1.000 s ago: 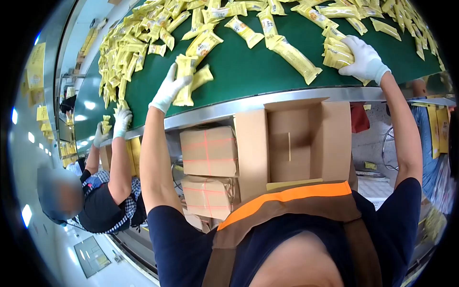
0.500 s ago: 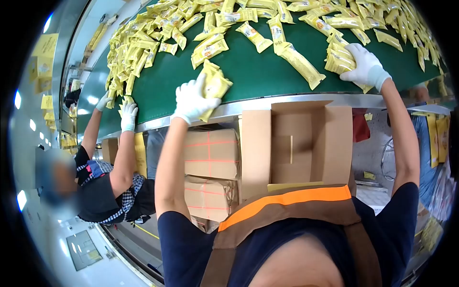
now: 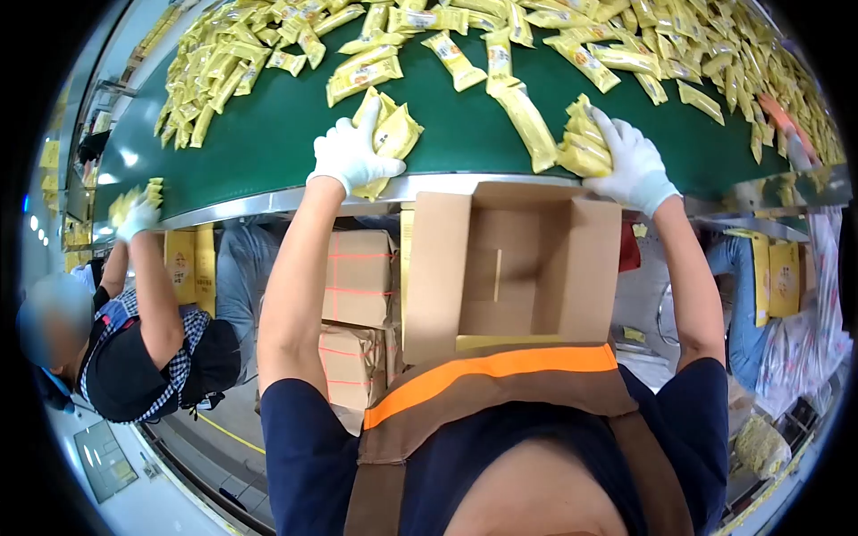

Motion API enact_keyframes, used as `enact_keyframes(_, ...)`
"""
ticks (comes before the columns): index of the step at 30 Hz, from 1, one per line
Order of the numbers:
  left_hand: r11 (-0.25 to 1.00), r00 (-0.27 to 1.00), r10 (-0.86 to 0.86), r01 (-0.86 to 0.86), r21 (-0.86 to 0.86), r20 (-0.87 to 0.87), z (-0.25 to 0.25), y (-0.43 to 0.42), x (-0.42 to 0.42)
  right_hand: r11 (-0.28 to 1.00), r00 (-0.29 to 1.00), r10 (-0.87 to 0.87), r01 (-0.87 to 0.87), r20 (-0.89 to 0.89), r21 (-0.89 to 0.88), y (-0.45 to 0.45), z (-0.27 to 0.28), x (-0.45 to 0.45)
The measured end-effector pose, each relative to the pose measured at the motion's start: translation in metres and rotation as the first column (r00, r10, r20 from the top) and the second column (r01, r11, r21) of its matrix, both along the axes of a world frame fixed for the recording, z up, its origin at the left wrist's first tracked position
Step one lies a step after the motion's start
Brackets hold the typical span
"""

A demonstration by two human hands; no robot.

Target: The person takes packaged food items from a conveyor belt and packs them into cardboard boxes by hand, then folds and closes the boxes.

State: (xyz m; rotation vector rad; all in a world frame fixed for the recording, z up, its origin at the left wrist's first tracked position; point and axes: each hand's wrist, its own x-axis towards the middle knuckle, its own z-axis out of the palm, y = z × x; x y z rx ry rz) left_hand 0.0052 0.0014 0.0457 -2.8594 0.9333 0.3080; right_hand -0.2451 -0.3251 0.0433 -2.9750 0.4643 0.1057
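Observation:
My left hand (image 3: 350,154), in a white glove, is closed on a bunch of yellow snack packets (image 3: 393,134) at the near edge of the green belt. On the right, my gloved right hand (image 3: 633,163) grips another bunch of yellow packets (image 3: 585,145), held side by side. Between and below my hands stands an open cardboard box (image 3: 438,277) with its flaps folded out; its visible inside holds no packets. A single long packet (image 3: 527,125) lies on the belt between the two bunches.
Loose packets (image 3: 232,54) are heaped along the far side of the green belt (image 3: 286,134). Wrapped brown parcels (image 3: 357,277) are stacked left of the box. A co-worker (image 3: 143,330) handles packets at the left; another person's hand (image 3: 791,134) reaches in at the far right.
My right hand has drawn its bunch inward and down toward the box. The left bunch stays gripped near the belt edge. The co-worker's hands have lifted packets off the pile.

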Motion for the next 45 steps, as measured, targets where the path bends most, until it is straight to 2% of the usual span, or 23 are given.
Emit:
enact_keyframes(3,0.992,0.999,-0.034,0.035,-0.117,0.013,-0.006,0.006,-0.012,0.996,0.998,-0.047,0.043,0.04,0.074,-0.014,-0.006,-0.003)
enact_keyframes(4,0.986,0.999,-0.035,0.033,-0.166,-0.008,-0.007,0.01,-0.011,0.951,0.968,-0.128,0.058,0.217,0.304,-0.014,0.004,-0.002)
enact_keyframes(6,0.943,0.997,-0.029,0.002,-0.333,-0.077,-0.014,0.03,-0.004,0.417,0.902,-0.307,-0.159,0.303,0.895,0.013,0.054,-0.015)
enact_keyframes(8,0.51,0.867,-0.224,-0.285,-0.812,-0.445,-0.026,0.048,0.002,0.246,0.981,-0.074,-0.155,0.178,0.957,0.036,0.092,-0.036)
enact_keyframes(10,0.317,0.648,-0.409,-0.56,-0.766,-0.643,0.02,0.052,-0.023,0.759,0.857,0.428,-0.513,0.287,0.401,0.092,0.109,-0.045)
enact_keyframes(12,0.204,0.364,-0.675,-0.744,-0.636,-0.642,0.049,0.048,-0.062,0.792,0.777,0.611,-0.605,-0.155,0.087,0.15,0.098,-0.045)
enact_keyframes(16,0.721,0.137,-0.671,-0.109,-0.684,-0.729,0.087,-0.007,-0.117,0.789,0.668,0.614,-0.537,-0.42,0.299,0.189,0.038,-0.021)
enact_keyframes(17,0.599,0.391,-0.782,0.258,-0.758,-0.485,0.072,-0.021,-0.128,0.751,0.675,0.643,-0.464,-0.361,0.47,0.196,-0.008,-0.027)
enact_keyframes(18,0.737,0.549,-0.676,0.504,-0.45,-0.492,0.068,-0.032,-0.134,0.681,0.689,0.662,-0.386,-0.297,0.623,0.203,-0.042,-0.033)
enact_keyframes(19,0.735,0.653,-0.675,0.636,-0.234,-0.344,0.054,-0.039,-0.144,0.811,0.775,0.582,-0.529,-0.246,0.252,0.227,-0.029,-0.053)
enact_keyframes(20,0.715,0.668,-0.689,0.69,-0.113,-0.281,0.037,-0.044,-0.155,0.804,0.775,0.589,-0.532,-0.23,0.267,0.235,-0.033,-0.06)
enact_keyframes(22,0.683,0.678,-0.726,0.73,-0.012,-0.112,-0.001,-0.044,-0.169,0.832,0.799,0.517,-0.385,-0.308,0.399,0.237,-0.02,-0.06)
enact_keyframes(26,0.725,0.725,-0.689,0.689,0.021,0.009,-0.04,-0.049,-0.183,0.838,0.746,0.544,-0.506,-0.383,0.205,0.244,-0.017,-0.065)
enact_keyframes(29,0.724,0.735,-0.676,0.652,0.224,0.047,-0.06,-0.051,-0.191,0.798,0.724,0.602,-0.542,-0.336,0.261,0.23,-0.012,-0.07)
enact_keyframes(30,0.712,0.743,-0.669,0.634,0.302,0.021,-0.058,-0.054,-0.197,0.735,0.743,0.664,-0.624,-0.091,0.266,0.219,-0.016,-0.081)
enact_keyframes(33,0.738,0.773,-0.634,0.591,0.326,0.031,-0.075,-0.055,-0.201,0.682,0.516,0.731,-0.562,-0.445,0.468,0.211,0.035,-0.052)
enact_keyframes(34,0.748,0.791,-0.612,0.577,0.329,0.004,-0.071,-0.056,-0.204,0.673,0.537,0.739,-0.548,-0.408,0.497,0.218,-0.006,-0.061)
enact_keyframes(38,0.793,0.79,-0.61,0.606,0.068,0.067,-0.048,-0.041,-0.219,0.763,0.763,0.563,-0.331,-0.318,0.556,0.235,-0.065,-0.066)
enact_keyframes(39,0.756,0.754,-0.65,0.654,0.018,-0.094,-0.038,-0.038,-0.212,0.635,0.457,0.765,-0.422,-0.453,0.646,0.212,0.005,-0.049)
enact_keyframes(40,0.721,0.692,-0.678,0.692,-0.043,-0.249,-0.02,-0.033,-0.2,0.473,0.512,0.821,-0.36,-0.253,0.804,0.194,0.01,-0.045)
enact_keyframes(42,0.572,0.435,-0.812,0.464,-0.677,-0.388,0.028,-0.026,-0.158,0.108,0.703,0.689,-0.339,0.176,0.934,0.153,0.021,-0.038)
enact_keyframes(43,0.528,0.536,-0.801,0.422,-0.737,-0.267,0.047,-0.025,-0.133,-0.007,0.787,0.551,-0.327,0.277,0.945,0.127,0.039,-0.021)
enact_keyframes(45,0.424,0.832,-0.554,0.251,-0.87,-0.03,0.059,-0.037,-0.072,0.305,0.907,0.242,-0.408,0.344,0.861,0.071,0.074,0.021)
